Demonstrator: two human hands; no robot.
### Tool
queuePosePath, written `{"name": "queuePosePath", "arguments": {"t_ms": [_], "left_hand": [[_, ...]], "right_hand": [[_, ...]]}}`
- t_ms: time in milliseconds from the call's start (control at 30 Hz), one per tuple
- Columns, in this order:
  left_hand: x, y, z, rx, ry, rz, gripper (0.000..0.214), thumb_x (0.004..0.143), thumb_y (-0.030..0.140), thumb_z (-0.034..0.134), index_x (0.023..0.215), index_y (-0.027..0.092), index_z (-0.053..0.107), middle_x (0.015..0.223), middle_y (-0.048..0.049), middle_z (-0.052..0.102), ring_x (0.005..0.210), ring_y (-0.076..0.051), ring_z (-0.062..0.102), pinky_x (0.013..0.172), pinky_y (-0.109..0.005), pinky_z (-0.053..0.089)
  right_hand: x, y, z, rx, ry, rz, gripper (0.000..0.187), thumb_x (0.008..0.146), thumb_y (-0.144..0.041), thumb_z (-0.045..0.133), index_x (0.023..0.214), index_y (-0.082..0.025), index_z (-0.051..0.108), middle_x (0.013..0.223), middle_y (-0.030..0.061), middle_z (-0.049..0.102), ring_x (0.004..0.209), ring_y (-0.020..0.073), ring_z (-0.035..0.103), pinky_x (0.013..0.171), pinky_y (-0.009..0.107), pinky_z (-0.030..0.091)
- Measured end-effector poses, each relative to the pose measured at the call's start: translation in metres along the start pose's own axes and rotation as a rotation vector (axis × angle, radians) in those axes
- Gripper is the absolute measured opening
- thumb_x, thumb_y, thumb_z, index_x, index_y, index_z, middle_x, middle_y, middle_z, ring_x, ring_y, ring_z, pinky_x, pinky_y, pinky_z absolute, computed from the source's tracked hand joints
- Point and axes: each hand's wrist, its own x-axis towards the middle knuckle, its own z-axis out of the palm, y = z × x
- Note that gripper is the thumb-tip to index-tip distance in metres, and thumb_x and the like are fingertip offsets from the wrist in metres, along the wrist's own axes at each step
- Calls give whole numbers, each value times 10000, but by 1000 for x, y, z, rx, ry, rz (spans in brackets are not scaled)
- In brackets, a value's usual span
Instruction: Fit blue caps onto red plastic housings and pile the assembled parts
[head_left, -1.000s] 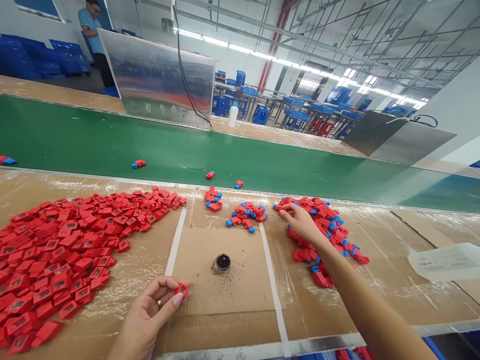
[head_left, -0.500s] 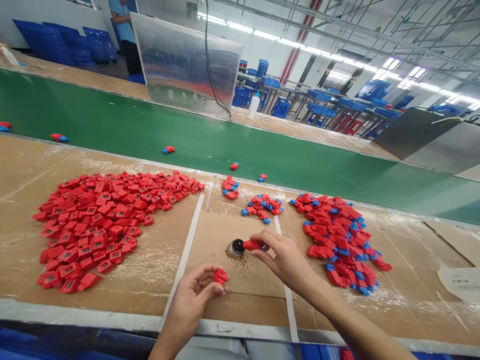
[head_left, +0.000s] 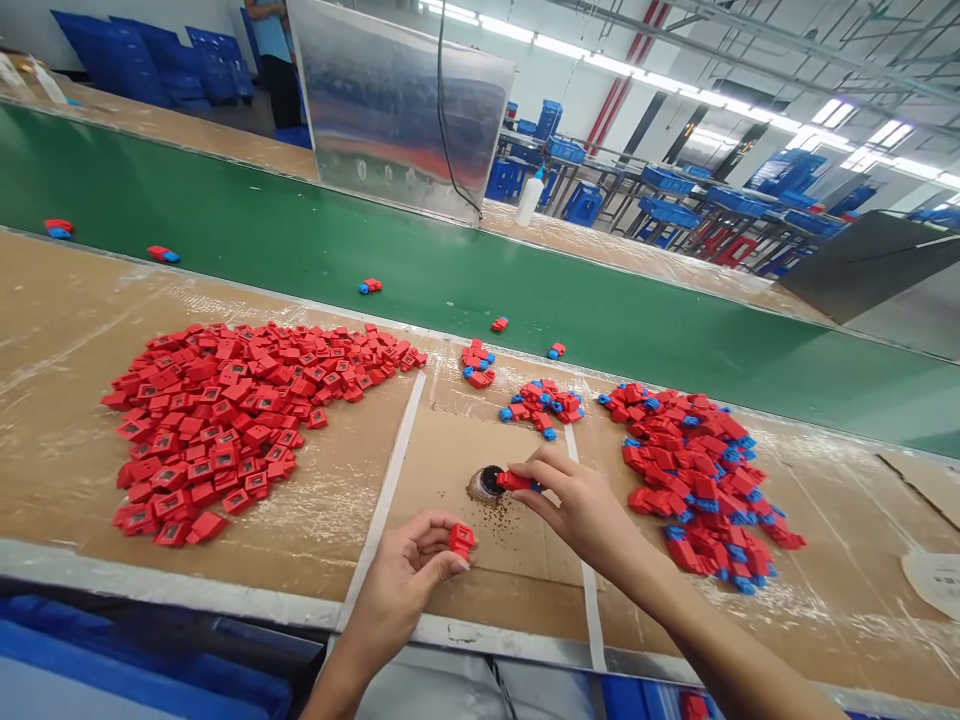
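Jar [head_left: 490,479]: 1. Hands: 2. Left hand [head_left: 420,562], 1 red piece [head_left: 461,540]; right hand [head_left: 574,495], 1 red-and-blue piece [head_left: 517,482]. Tape strips [head_left: 394,462]: 2, one each side of jar. Red heap [head_left: 240,400] left of jar: 1. Mixed heap [head_left: 697,480] right: 1. Small clusters [head_left: 544,402] beyond: 2. Belt pieces [head_left: 500,324], farther beyond: 5. Heap contents overlap; probably dozens each, no reliable tally.

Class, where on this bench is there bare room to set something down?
Bare brown surface lies between the plain red pile and left white strip, also between the red-and-blue pile and white sheet. Crowded: around the small pot, near left hand and right hand.
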Motion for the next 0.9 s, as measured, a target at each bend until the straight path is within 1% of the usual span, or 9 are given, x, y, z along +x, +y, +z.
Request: {"name": "queuePosePath", "arguments": {"t_ms": [67,167,267,400,467,600,767,900], "left_hand": [[0,1,1,3,-10,-5,178,773,248,714,928,172,670,846,-49,723,835,-192,672,785,-275,504],[-1,1,2,20,3,14,186,768,238,714,940,170,691,805,-33,708,785,-175,648,741,-258,497],[0,1,3,20,12,24,190,770,230,714,948,166,700,763,-16,683,718,-145,601,685,-230,484],[0,1,2,0,-13,23,184,780,224,710,954,167,700,751,-4,662,706,-129,576,679,-216,473],[0,1,2,-6,-26,19,206,786,229,705,983,167,701,751,-5,663,709,-133,574,681,-223,475],[0,0,1,-6,-43,20,271,791,240,703,1051,165,696,780,-17,687,732,-149,589,697,-242,478],[-2,1,1,2,-57,20,271,792,265,703,1041,157,704,820,-38,702,732,-157,594,692,-248,472],[-3,1,1,39,-70,43,216,808,271,676,985,152,703,724,-9,636,664,-133,534,634,-224,420]], "right_hand": [[1,0,-2,9,5,-2,141,947,-241,542,1040,-198,639,914,70,645,799,189,640,696,299,512],[0,-6,-6,46,41,11,175,957,-279,525,1070,-209,639,938,78,652,822,195,647,716,315,522],[-5,-19,-8,119,80,36,186,944,-295,553,1085,-213,642,937,76,660,824,195,648,712,310,526],[-14,-40,-3,261,55,52,189,932,-273,582,1106,-215,629,922,68,661,811,178,640,710,280,524],[-17,-47,3,303,43,59,194,930,-268,586,1115,-221,621,921,64,662,804,175,640,711,279,523],[-20,-50,13,327,20,78,186,929,-267,587,1105,-216,620,927,67,657,806,179,638,709,284,518],[-22,-50,17,326,11,83,160,931,-261,583,1076,-212,628,904,64,646,794,178,633,697,281,515],[-26,-53,21,322,-11,45,129,948,-247,548,1047,-222,627,906,63,627,803,176,631,703,278,521]]}}
